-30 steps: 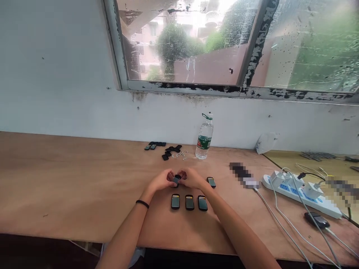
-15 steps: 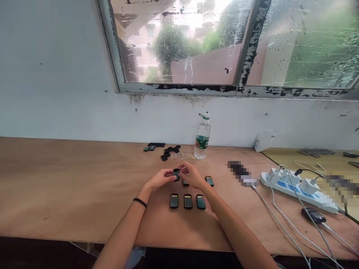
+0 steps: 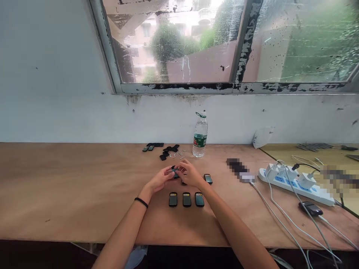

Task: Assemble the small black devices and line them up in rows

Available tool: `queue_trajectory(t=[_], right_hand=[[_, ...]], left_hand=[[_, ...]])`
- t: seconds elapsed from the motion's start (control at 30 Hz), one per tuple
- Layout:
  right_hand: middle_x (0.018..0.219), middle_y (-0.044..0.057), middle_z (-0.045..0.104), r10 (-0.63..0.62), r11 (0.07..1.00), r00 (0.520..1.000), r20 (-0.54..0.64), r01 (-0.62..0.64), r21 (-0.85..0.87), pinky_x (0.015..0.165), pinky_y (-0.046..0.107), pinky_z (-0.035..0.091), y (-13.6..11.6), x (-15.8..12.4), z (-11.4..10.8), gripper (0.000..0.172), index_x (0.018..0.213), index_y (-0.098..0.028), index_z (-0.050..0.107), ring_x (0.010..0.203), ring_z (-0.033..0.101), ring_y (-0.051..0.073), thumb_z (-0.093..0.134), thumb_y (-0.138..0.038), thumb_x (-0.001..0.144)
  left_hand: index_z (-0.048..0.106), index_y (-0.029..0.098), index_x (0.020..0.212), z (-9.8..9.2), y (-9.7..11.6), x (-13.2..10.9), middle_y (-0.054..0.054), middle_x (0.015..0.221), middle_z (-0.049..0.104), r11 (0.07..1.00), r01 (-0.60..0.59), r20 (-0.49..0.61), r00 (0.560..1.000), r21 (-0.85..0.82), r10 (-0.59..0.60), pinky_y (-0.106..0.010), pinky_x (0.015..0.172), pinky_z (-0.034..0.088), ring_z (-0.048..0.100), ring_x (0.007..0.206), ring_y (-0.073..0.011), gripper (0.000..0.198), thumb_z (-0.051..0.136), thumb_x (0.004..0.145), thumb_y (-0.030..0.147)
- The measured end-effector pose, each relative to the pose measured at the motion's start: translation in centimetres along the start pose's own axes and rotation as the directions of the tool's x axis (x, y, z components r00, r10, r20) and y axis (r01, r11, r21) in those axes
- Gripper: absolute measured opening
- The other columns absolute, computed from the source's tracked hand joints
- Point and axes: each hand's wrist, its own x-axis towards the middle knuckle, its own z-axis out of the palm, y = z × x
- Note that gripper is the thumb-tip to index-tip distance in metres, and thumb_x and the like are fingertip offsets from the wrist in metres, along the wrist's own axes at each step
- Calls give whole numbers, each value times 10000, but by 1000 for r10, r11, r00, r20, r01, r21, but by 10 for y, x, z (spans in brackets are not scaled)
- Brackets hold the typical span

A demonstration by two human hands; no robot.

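My left hand [image 3: 160,181] pinches a small black device with a grey face [image 3: 175,173] by its left side. From the right, my right hand [image 3: 191,175] has its fingers closed on the same device and covers part of it. Nearer to me lie three similar pieces in a row: a left one [image 3: 173,199], a middle one [image 3: 186,199] and a right one [image 3: 199,199]. Another similar piece [image 3: 208,178] lies right of my right hand. One more is mostly hidden beneath that hand.
Behind my hands lie black pieces [image 3: 163,157] and small whitish bits [image 3: 177,153]. A water bottle [image 3: 200,136] stands by the wall. On the right are a power strip [image 3: 297,186] with plugs and cables, and a black object [image 3: 310,208] on a cable.
The held device has turned and tilted between my hands, so less of its face shows. The camera view has shifted slightly. The pieces on the table stay in place.
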Motion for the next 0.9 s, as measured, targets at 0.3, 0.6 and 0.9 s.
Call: queue_trajectory(t=[0.3,0.6,0.9], right_hand=[[1140,60,540,2,999,1000,24,-3,34,759,327,585,8,-1,-4,131,1055,-214,670,770,628,126,651,-281,943],[1142,65,540,4,985,1000,25,-8,171,846,346,581,1,0,-11,182,939,-207,642,897,626,162,672,-387,929],[866,44,680,48,967,999,23,-52,248,671,310,543,0,2,-18,199,944,-190,620,787,701,202,661,-384,941]], left_hand=[[642,225,1320,-3,-7,4,-119,1265,669,999,22,6,1000,-42,-22,-216,655,466,711,939,-178,587,847,810,432],[727,189,1164,-4,-11,7,-67,1052,718,992,-49,-20,999,-117,47,-231,725,422,629,810,-118,577,913,700,476],[780,115,1043,-4,-7,7,-100,1017,745,998,-20,-43,999,-67,18,-222,765,465,634,826,-121,539,881,713,529]])
